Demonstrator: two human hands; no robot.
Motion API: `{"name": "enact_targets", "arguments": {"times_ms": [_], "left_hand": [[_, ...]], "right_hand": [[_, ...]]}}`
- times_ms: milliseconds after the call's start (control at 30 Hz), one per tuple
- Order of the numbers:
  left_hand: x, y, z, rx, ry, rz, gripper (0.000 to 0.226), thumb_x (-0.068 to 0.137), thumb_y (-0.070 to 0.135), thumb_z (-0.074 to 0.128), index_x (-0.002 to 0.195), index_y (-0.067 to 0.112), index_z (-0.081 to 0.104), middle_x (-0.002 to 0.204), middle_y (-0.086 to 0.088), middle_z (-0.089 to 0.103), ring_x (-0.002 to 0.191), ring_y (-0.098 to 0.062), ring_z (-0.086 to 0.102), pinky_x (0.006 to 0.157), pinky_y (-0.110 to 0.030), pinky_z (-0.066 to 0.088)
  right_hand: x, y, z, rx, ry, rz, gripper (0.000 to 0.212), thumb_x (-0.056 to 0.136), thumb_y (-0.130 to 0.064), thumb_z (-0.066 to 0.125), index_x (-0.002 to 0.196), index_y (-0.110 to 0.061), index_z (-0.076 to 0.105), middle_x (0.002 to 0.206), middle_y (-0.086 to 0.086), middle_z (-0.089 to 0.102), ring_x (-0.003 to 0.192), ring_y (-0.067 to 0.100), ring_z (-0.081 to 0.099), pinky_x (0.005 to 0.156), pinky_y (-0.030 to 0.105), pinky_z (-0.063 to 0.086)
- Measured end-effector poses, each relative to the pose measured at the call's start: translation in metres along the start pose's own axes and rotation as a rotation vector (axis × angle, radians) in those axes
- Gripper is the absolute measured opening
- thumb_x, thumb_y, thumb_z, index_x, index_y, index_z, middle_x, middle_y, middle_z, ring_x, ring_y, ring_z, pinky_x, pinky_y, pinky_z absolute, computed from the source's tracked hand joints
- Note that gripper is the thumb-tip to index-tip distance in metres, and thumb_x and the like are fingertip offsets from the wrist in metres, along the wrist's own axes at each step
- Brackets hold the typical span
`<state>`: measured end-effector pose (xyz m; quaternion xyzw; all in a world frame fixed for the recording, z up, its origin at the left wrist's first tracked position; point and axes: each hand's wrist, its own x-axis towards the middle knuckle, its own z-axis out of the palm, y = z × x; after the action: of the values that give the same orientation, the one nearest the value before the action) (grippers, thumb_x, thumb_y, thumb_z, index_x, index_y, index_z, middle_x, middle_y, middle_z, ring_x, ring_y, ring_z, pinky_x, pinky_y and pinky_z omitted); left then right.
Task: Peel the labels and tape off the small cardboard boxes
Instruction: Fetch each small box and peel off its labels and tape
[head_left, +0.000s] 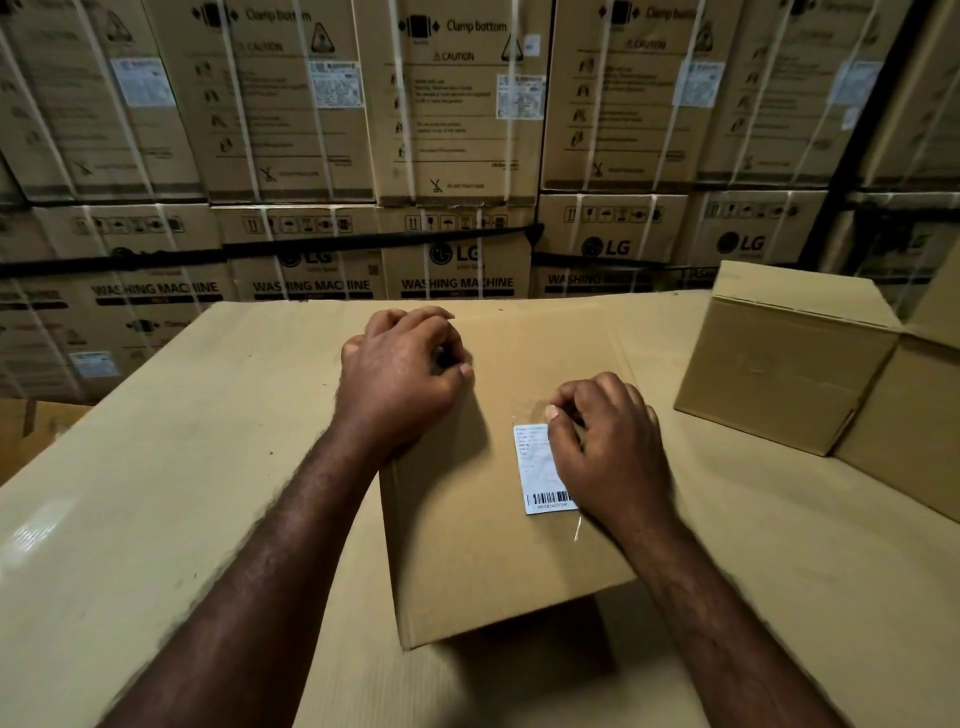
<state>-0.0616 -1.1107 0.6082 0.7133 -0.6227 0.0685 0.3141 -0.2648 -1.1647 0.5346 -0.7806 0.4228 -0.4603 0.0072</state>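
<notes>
A small cardboard box (467, 519) lies in front of me on a broad cardboard surface (182, 493). A white barcode label (537, 467) under clear tape is stuck on its top, towards the right. My right hand (608, 447) lies over the label's right side, fingers curled, with the thumb and fingertips picking at the tape at the label's top edge. My left hand (400, 374) rests on the box's far left corner with its fingers curled under; whether it holds anything I cannot see.
A second small cardboard box (779, 364) stands at the right, against another carton (904, 431). Beyond the work surface rises a wall of stacked, strapped washing-machine cartons (457, 156).
</notes>
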Motion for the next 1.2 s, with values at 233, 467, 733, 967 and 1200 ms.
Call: {"name": "enact_targets", "arguments": {"times_ms": [233,467,733,967,1200], "left_hand": [[-0.005,0.002,0.001,0.021,0.016,-0.001,0.022,0.091,0.043,0.062,0.11,0.033,0.063,0.146,0.018,0.048,0.135,-0.016,0.033,0.106,-0.046,0.029],[-0.009,0.005,0.001,0.034,0.028,0.004,0.021,0.092,0.042,0.061,0.11,0.031,0.062,0.143,0.016,0.049,0.134,-0.017,0.034,0.105,-0.046,0.029],[-0.013,0.007,0.0,0.042,0.041,0.011,0.023,0.092,0.042,0.06,0.111,0.029,0.063,0.143,0.015,0.05,0.133,-0.017,0.033,0.105,-0.045,0.028],[-0.017,0.008,-0.001,0.034,0.039,0.018,0.023,0.092,0.042,0.06,0.112,0.03,0.063,0.144,0.015,0.049,0.135,-0.017,0.032,0.106,-0.046,0.028],[-0.018,0.009,0.0,0.043,0.057,0.029,0.021,0.092,0.043,0.059,0.109,0.031,0.063,0.143,0.015,0.049,0.134,-0.017,0.033,0.106,-0.046,0.028]], "right_hand": [[-0.003,0.004,-0.003,0.197,0.023,0.055,0.012,0.089,-0.031,0.059,0.096,-0.026,0.068,0.093,-0.011,0.057,0.09,0.016,0.059,0.078,0.045,0.051],[-0.005,-0.001,-0.002,0.13,0.051,0.041,0.012,0.087,-0.028,0.06,0.088,-0.02,0.069,0.091,-0.006,0.061,0.088,0.022,0.06,0.078,0.045,0.049],[-0.009,-0.009,-0.001,-0.016,0.067,0.041,0.01,0.086,-0.025,0.059,0.088,-0.017,0.066,0.093,0.0,0.062,0.088,0.029,0.058,0.075,0.041,0.046],[-0.018,-0.002,-0.006,0.207,0.133,0.104,0.02,0.092,-0.023,0.057,0.101,-0.013,0.071,0.098,-0.003,0.058,0.093,0.018,0.058,0.08,0.043,0.053],[-0.017,-0.003,-0.008,0.201,0.136,0.058,0.015,0.087,-0.024,0.065,0.091,-0.014,0.075,0.089,-0.001,0.059,0.085,0.022,0.058,0.073,0.045,0.052]]}}
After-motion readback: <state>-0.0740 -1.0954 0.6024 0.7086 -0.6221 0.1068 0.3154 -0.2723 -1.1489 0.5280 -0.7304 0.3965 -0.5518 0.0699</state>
